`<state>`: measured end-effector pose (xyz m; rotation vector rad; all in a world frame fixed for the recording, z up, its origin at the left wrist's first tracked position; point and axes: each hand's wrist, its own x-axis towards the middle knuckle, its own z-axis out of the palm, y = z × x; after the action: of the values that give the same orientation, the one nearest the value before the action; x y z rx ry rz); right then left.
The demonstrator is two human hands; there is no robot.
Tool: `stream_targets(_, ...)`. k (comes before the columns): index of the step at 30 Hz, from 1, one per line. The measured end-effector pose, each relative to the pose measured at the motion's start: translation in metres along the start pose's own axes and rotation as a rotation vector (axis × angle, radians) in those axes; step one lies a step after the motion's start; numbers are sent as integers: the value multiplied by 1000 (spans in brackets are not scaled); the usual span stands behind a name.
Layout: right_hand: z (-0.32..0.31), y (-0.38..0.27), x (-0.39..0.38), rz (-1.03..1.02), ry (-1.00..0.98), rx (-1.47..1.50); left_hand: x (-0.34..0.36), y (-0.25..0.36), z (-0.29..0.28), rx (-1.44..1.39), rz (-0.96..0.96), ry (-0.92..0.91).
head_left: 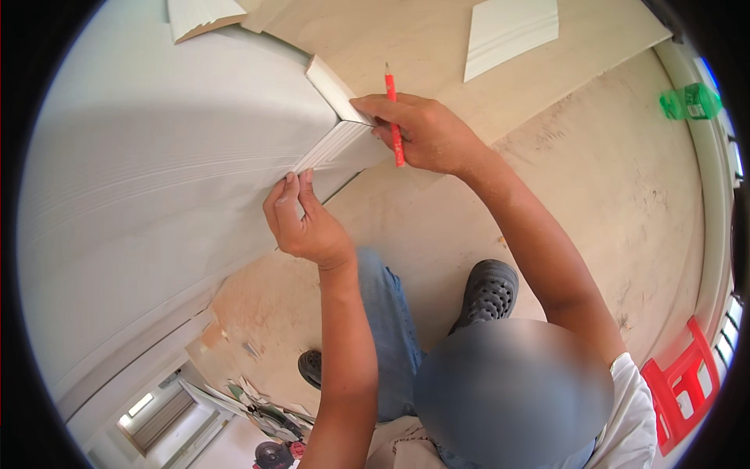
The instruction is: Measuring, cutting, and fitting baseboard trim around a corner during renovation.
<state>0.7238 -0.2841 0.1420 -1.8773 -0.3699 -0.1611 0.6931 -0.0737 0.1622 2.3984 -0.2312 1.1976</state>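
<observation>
My left hand has its thumb and fingers pinched on the lower end of a short white moulding strip, which lies along the outer corner of a white wall. My right hand is closed, with a red pencil between its fingers, tip pointing away from me. Those same fingertips press where the strip's far end meets another white moulding piece. That second piece runs at an angle to the first. My palms hide part of the grip.
Loose white moulding offcuts lie on the brown board floor farther away. A green plastic bottle and a red plastic stool are at the right. Scraps and a power saw sit at the lower left.
</observation>
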Motion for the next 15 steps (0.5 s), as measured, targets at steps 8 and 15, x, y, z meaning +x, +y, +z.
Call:
stream_targets(8,13,11,-2,-225,127,-187,3,1,0,24,19,-24)
stream_targets(15,15,10,-1,-143,113,-156,2,-1,1,6,40,-34)
